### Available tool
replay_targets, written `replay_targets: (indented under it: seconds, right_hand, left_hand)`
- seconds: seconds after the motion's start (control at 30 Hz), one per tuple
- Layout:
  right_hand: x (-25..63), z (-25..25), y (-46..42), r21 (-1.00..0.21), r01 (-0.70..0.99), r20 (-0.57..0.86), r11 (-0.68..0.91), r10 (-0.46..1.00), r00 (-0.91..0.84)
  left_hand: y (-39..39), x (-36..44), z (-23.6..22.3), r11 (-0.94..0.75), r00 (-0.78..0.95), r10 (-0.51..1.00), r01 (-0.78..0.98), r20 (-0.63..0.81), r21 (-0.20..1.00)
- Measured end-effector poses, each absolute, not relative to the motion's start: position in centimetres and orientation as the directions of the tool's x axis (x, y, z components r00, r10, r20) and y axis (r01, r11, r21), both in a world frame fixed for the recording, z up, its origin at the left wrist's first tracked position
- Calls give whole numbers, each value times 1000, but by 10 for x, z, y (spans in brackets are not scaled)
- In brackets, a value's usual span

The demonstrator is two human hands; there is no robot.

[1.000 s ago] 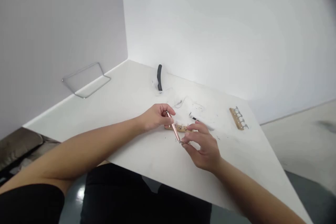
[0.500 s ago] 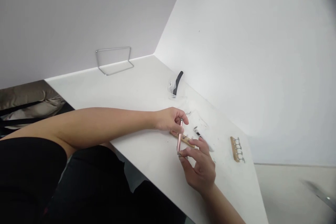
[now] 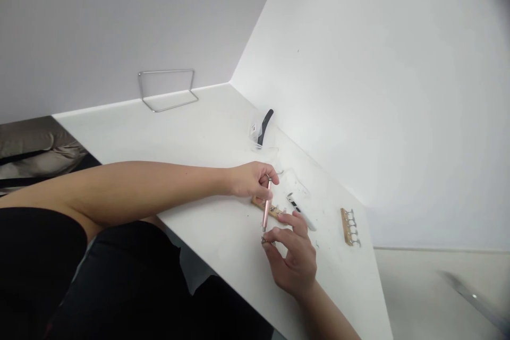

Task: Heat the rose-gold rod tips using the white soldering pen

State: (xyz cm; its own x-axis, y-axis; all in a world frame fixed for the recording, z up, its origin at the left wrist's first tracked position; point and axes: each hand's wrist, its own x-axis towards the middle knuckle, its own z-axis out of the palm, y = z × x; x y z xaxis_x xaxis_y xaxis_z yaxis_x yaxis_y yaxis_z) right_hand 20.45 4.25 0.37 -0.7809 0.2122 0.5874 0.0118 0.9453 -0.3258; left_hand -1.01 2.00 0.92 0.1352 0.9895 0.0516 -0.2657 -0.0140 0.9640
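Since the earlier frame, the head has turned slightly, so the table and everything on it sit further left in view. The pen's lower tip and the right hand have also shifted left and now lie closer together.

The white table point(image 3: 199, 127) meets 2 white walls point(image 3: 358, 90) at a corner. A bent wire stand point(image 3: 166, 70) stands near the far edge, and a black-handled tool point(image 3: 265, 127) lies in a clear bag near the back corner. A white device point(image 3: 299, 211) with black markings lies just beyond the hands.

Both arms reach in over the table's near edge. The left hand point(image 3: 249, 180) has its fingers point(image 3: 263, 178) curled and pinching a rose-gold pen point(image 3: 266, 204), which stands almost upright above the table. The right hand point(image 3: 292, 268) is below it, its fingers point(image 3: 289, 234) loosely spread, with thumb and index finger closing on a tiny metal bit point(image 3: 266, 240) at the pen's lower tip. The bit is too small to make out.

A wooden strip point(image 3: 263, 204) with metal fittings lies on the table beneath the pen, partly hidden by the hands. A 2nd strip point(image 3: 349, 227) with 4 metal loops lies well to the right.
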Motion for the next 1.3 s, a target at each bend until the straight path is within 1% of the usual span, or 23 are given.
replay_targets:
  seconds: [0.13,0.27,0.33,0.43,0.57,0.73,0.87,0.93,1.0,1.1,1.3]
  right_hand:
    - [203,5,38,-330,-7,574,944,194,-796]
    - [205,5,35,-380,-3,581,925,235,-779]
    - [205,7,34,-381,0,578,925,238,-781]
    - [200,16,34,-332,39,546,942,226,-806]
    - [180,34,40,-208,158,507,965,244,-826]
    - [147,53,56,-84,249,380,965,262,-887]
    - [126,57,73,-12,266,143,964,265,-954]
    - [120,56,79,21,242,18,970,242,-970]
    - [115,53,82,39,206,-76,978,208,-975]
    - [111,49,81,55,178,-137,983,184,-973]
    - [109,46,77,104,188,-143,977,202,-969]
  left_hand:
    - [26,-15,6,-44,63,996,-243,61,969]
    - [37,-28,1,-57,-72,996,-192,44,980]
    - [42,-38,0,-48,-143,989,-169,23,984]
    - [47,-54,1,-54,-235,972,-148,18,988]
    - [51,-69,1,-86,-307,951,-150,36,985]
    - [50,-71,1,-72,-307,951,-127,29,989]
    - [49,-69,1,-62,-289,957,-107,29,992]
    - [49,-69,1,-68,-280,959,-111,35,991]
    - [49,-69,1,-66,-283,959,-116,31,991]
    - [50,-71,1,-55,-298,954,-115,18,992]
    - [48,-72,3,-40,-308,951,-105,6,994]
